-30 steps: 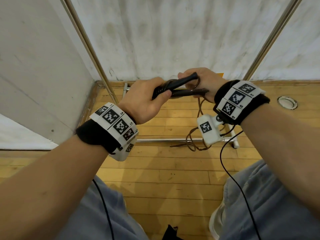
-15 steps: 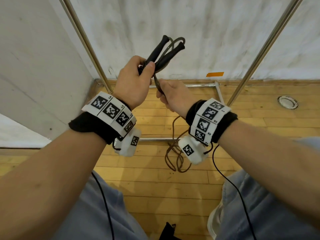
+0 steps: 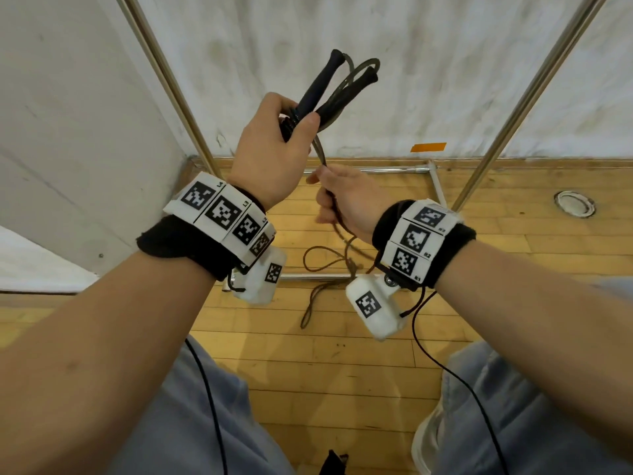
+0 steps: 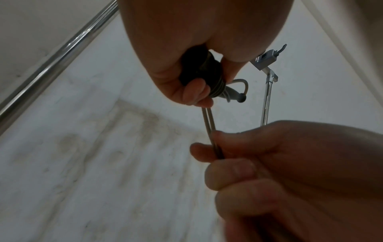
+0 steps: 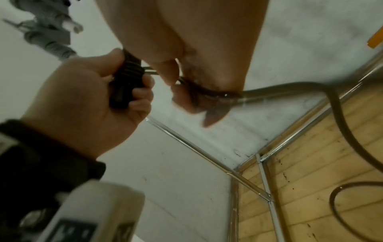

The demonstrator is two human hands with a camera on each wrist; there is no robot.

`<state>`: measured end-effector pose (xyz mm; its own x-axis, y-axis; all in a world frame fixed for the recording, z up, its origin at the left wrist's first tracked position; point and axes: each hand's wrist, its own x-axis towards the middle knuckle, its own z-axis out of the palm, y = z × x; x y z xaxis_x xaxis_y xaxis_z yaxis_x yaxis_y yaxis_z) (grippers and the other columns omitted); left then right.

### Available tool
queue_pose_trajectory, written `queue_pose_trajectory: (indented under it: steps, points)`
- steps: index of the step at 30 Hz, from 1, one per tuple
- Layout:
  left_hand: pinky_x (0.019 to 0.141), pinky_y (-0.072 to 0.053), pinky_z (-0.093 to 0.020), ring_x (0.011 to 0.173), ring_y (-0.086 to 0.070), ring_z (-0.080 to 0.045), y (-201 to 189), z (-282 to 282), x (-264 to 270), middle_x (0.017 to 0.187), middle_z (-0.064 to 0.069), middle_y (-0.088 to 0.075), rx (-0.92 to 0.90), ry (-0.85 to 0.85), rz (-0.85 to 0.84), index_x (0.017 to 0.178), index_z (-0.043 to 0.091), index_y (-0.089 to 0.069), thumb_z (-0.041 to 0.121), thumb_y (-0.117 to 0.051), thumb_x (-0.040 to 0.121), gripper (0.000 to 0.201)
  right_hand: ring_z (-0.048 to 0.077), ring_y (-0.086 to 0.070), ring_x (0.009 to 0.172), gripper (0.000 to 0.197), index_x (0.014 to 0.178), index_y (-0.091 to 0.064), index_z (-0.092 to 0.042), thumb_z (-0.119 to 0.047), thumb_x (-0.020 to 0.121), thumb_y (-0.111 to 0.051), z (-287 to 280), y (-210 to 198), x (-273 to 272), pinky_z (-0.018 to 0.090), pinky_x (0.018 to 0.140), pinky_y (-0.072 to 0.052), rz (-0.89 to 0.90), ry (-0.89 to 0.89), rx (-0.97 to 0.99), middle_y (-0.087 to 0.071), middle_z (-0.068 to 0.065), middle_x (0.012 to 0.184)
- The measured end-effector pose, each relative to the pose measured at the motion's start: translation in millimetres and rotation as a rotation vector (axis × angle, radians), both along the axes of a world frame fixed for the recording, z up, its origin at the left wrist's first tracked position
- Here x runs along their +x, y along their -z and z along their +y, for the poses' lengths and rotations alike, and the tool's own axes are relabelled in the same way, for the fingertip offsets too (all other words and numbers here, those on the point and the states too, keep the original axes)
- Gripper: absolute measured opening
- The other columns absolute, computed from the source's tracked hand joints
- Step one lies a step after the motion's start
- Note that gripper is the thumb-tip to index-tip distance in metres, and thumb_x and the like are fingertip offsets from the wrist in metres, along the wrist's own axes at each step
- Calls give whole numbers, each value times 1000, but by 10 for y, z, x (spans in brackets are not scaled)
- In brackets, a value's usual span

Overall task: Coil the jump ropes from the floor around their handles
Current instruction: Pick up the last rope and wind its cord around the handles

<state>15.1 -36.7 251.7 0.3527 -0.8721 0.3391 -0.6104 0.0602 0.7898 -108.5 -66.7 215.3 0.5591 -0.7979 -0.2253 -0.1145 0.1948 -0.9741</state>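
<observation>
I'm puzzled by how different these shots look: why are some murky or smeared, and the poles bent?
Head view: bright and even, but the wide lens bows the poles outward. Left wrist view: dim, the left hand backlit against the pale wall, the right hand soft. Right wrist view: the right hand and rope are smeared by motion; the wrist camera up close is out of focus.

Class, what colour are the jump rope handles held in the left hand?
Black. The handles held in the left hand show best in the head view.
</observation>
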Motion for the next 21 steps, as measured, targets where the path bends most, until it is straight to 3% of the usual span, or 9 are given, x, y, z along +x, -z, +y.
queue_pose_trajectory:
  steps: [2,4,9,11,13,18,21]
  points:
    - [69,-48,-21,84,-63,-15,-9,12,20,93,-4,-67,13,21,-12,110,14,-47,35,-52,95,26,11,-34,46,21,89,-51,-17,-26,101,-36,17,2,17,26,48,-33,86,36,-78,-39,-3,59]
    - [70,-50,-25,86,-64,-16,-16,23,64,94,-4,-67,27,25,-42,110,14,-46,36,-53,94,28,10,-33,48,26,82,-50,-20,-29,101,-35,36,-23,12,26,49,-29,197,16,-255,-39,-4,61]
    - [56,-36,-12,73,-56,-2,25,46,231,89,8,-59,61,-24,-230,108,19,-44,38,-54,93,26,7,-30,43,47,61,-40,-16,-39,101,-31,47,-125,-38,23,50,-30,352,-55,-519,-35,-5,52]
    - [55,-35,-13,69,-53,0,66,44,269,86,9,-56,73,-36,-268,115,18,-47,38,-53,94,29,6,-27,39,47,58,-36,-16,-38,100,-35,42,-188,-47,19,47,-29,372,-87,-554,-31,-5,50]
    - [55,-34,-14,68,-53,-8,116,39,292,86,7,-56,94,-43,-307,120,17,-48,37,-52,95,32,5,-28,37,47,56,-35,-18,-36,100,-36,60,-242,-45,14,43,-28,383,-103,-570,-31,-6,49]
    - [49,-30,-16,60,-46,1,243,3,251,73,14,-47,154,-75,-357,115,14,-48,40,-50,96,32,6,-29,35,47,55,-35,-16,-31,100,-35,105,-342,-74,19,45,-27,422,-143,-620,-30,-7,47]
    - [50,-30,-16,61,-47,0,254,-7,258,72,15,-47,174,-57,-349,112,16,-46,40,-51,96,30,5,-29,36,43,61,-45,-11,-31,99,-39,71,-403,-166,15,42,-29,409,-109,-621,-31,-8,45]
